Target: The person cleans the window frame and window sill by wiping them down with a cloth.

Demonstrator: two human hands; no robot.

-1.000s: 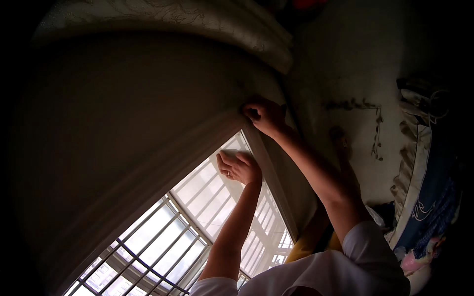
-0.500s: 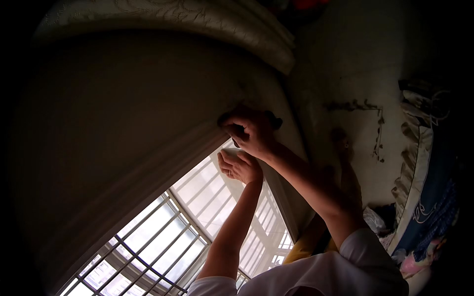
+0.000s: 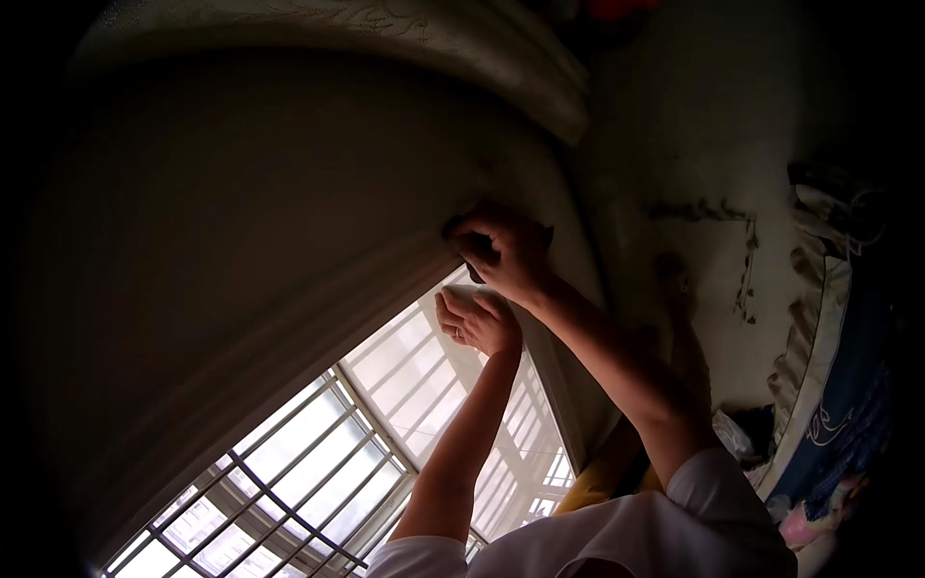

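My left hand [image 3: 482,320], with a ring on one finger, rests at the upper corner of the bright glossy surface [image 3: 409,361]. Its fingers are loosely bent and apart, and I see nothing held in them. Just above and to the right, my right hand [image 3: 503,252] is closed round a dark, cloth-like thing [image 3: 476,274] at the corner of the pale frame edge [image 3: 385,295]. Parts of the dark thing stick out on both sides of the hand; shadow hides its full shape.
A barred window [image 3: 299,472] shows at the lower left. Patterned padded upholstery [image 3: 434,43] curves across the top. On the right are a floor with a dark leafy line [image 3: 750,255], a foot [image 3: 672,273], ruffled fabric [image 3: 795,356] and a clear plastic bag [image 3: 732,433].
My right hand moved left and down from the outer corner with the dark thing, then slightly back right. My left hand stays at the glossy corner; the whole view has shifted slightly.
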